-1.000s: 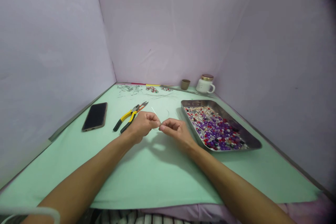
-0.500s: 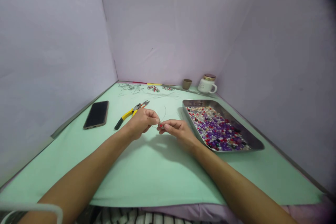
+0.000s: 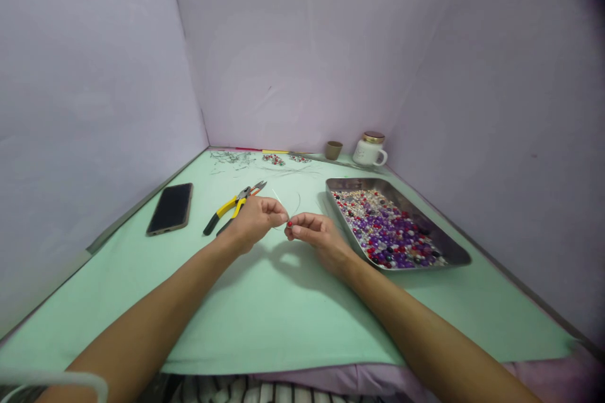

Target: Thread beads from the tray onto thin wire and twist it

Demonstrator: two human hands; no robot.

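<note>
We see a desk (image 3: 283,327) spread with a pale green cloth, its near edge hanging slightly uneven at six o'clock. Toward ten o'clock lies a dark phone (image 3: 170,208), screen up. At eleven, yellow-and-black pliers (image 3: 227,206) lie with their handles apart, and an orange-handled cutter (image 3: 258,188) overlaps them in our view. Farther out at eleven we find scattered wire bits (image 3: 231,159). At twelve, near the back edge, sit two small bead clusters (image 3: 273,160), with long thin wires (image 3: 295,171) just on our side. A brown cup (image 3: 333,150) and a lidded white mug (image 3: 367,152) stand upright toward one; a metal tray (image 3: 451,253) rests at two.
</note>
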